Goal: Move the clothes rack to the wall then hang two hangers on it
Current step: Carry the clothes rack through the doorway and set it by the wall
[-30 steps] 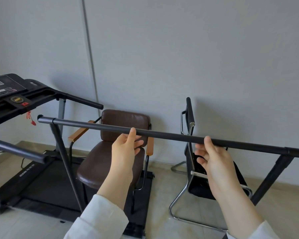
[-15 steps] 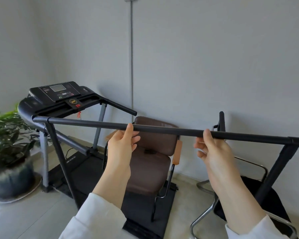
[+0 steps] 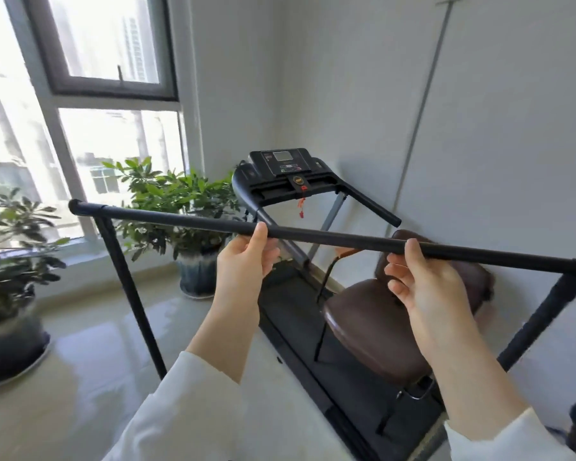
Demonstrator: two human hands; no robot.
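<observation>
1. Plainly, one clothes rack (image 3: 330, 240) stands in front of the person, its black top bar running from the upper left down to the right edge of the view, with one leg (image 3: 130, 294) showing at the left end and another leg (image 3: 542, 319) at the right.
2. Two hands are on that bar: the left hand (image 3: 243, 261) has its thumb over the top and its fingers curled beneath, grasping the bar; the right hand (image 3: 426, 281) grips it the same way further along. Both white sleeves (image 3: 187, 404) show at the bottom.
3. Beyond the bar I count one treadmill (image 3: 290, 174) against the wall (image 3: 512, 128), one brown chair (image 3: 379, 321) standing on the treadmill's belt end, and two potted plants.
4. One plant (image 3: 173, 197) grows from a dark pot (image 3: 197, 277) in the corner by the window (image 3: 90, 94); the other plant (image 3: 10, 254) sits in a pot (image 3: 10, 347) on a saucer at the left edge.
5. No hangers are on the bar.
6. Open floor (image 3: 90, 361) lies between the rack's left leg and the plants; on the right the bar passes over the chair and the treadmill, close to the wall, with little room there. The right edge is blurred and I cannot tell what stands there.
</observation>
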